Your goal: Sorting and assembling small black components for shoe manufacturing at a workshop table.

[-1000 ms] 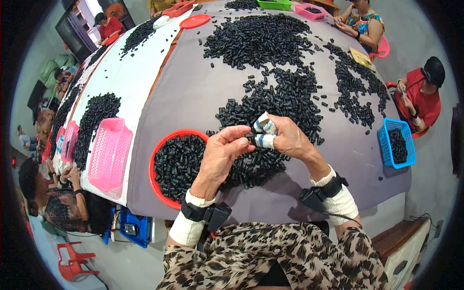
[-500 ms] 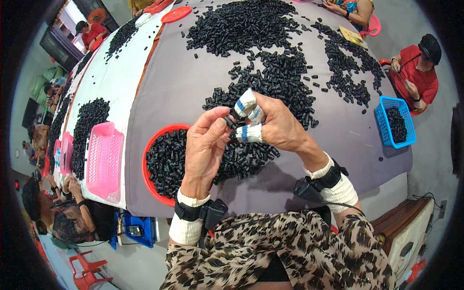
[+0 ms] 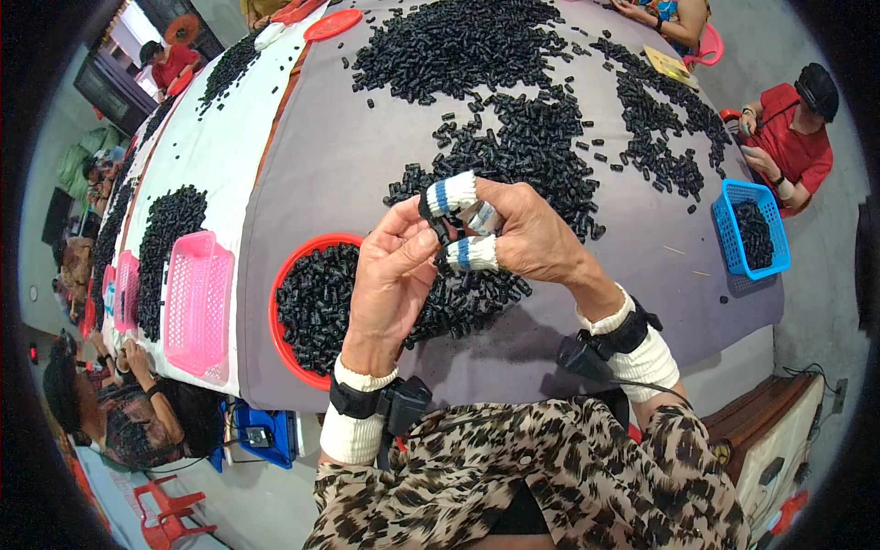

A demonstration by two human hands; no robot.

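Above the near edge of the table, my left hand (image 3: 392, 280) is closed, its thumb and fingers pinching a small black cylindrical part (image 3: 440, 231). My right hand (image 3: 536, 231) meets it from the right, with white knitted finger sleeves (image 3: 472, 253) striped in blue on its fingers. Those sleeved fingers close around the same part and hide much of it. Under my hands, a red round tray (image 3: 275, 298) holds many similar black parts, and a loose pile of them (image 3: 477, 307) spreads beside it.
A large heap of black parts (image 3: 458, 50) covers the far table. Pink baskets (image 3: 199, 302) stand to the left, a blue basket (image 3: 752, 229) to the right. A co-worker in red (image 3: 793, 137) sits at the right edge; others work on the left and far sides.
My right fingers have shifted slightly left, closer over the part and my left fingertips. The co-worker at the right has moved their hands.
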